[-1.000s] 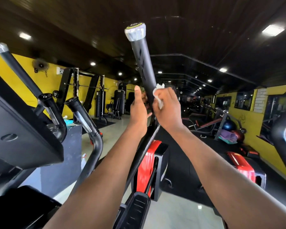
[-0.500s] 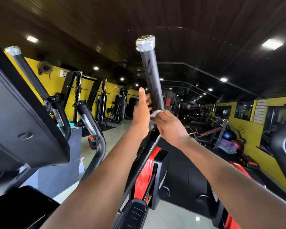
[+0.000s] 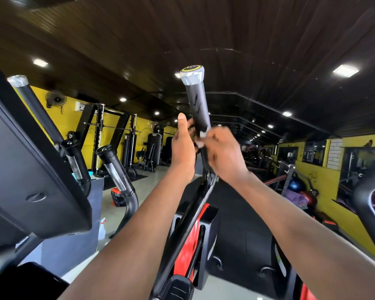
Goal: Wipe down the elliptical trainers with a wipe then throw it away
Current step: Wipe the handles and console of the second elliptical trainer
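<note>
A black elliptical handle bar [image 3: 198,105] with a silver cap rises in the middle of the view. My left hand [image 3: 183,151] grips the bar from the left, thumb pointing up. My right hand [image 3: 223,153] holds a small white wipe [image 3: 202,137] against the bar just below the grip section; most of the wipe is hidden under my fingers. The red and black body of the elliptical [image 3: 193,241] stands below my arms, with a pedal [image 3: 178,286] at the bottom.
The console [image 3: 30,169] and two short handles [image 3: 115,167] of the same machine fill the left. A spray bottle [image 3: 102,228] stands on the floor by a grey block. Another machine's frame [image 3: 370,202] is at the right edge. Gym racks line the yellow back wall.
My right hand with the wipe has slid down the bar from the grip section toward its lower part. My left hand stays on the bar. The view has tilted upward.
</note>
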